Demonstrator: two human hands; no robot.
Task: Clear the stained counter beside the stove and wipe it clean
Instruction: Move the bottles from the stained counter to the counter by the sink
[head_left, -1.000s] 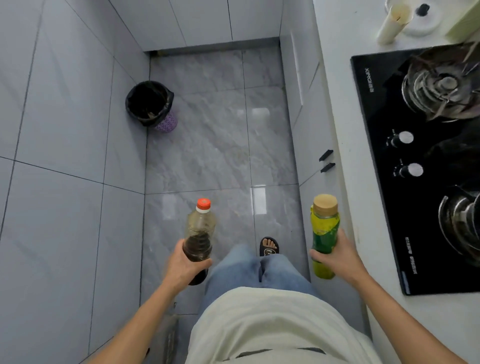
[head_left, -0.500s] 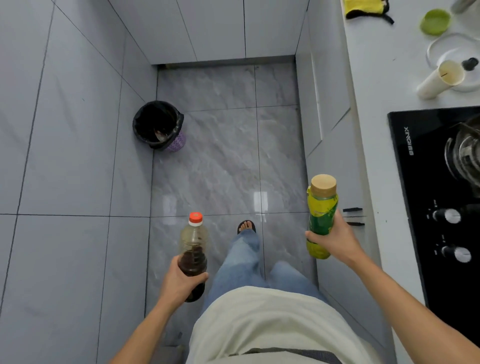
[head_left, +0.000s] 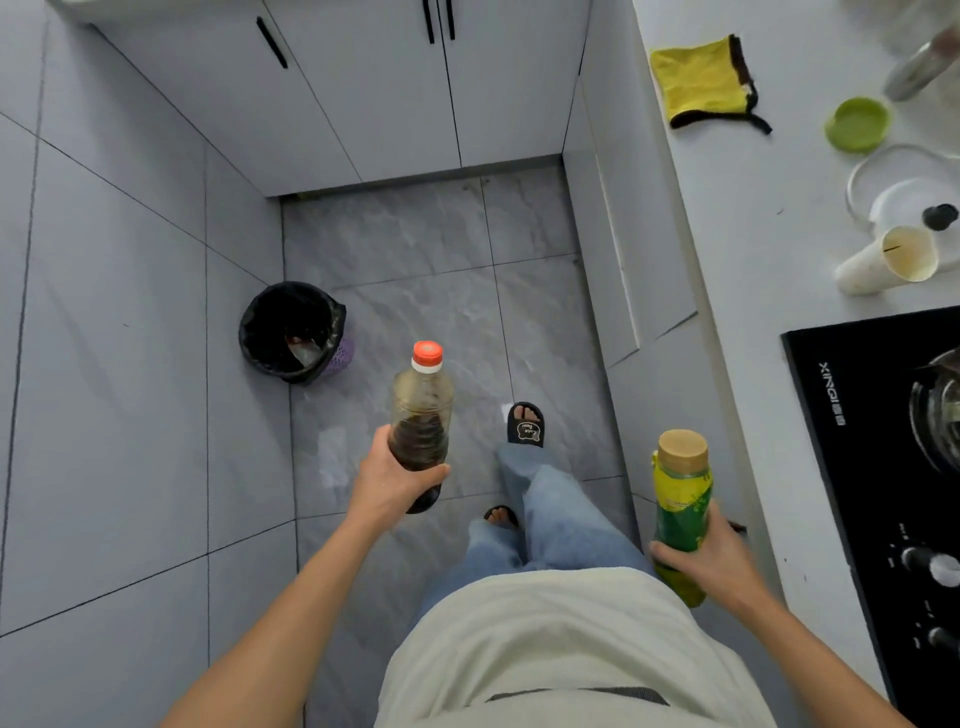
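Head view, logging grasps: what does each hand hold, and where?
Left hand grips the dark-liquid bottle round its lower body; right hand grips the green bottle round its lower half.

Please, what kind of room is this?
Most likely a small home kitchen: a black gas stove is set into a white counter, a yellow cloth lies on that counter, and a lined bin stands on the tiled floor.

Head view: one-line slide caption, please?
Left hand holds a red-capped dark bottle, right hand a green bottle, beside the counter.
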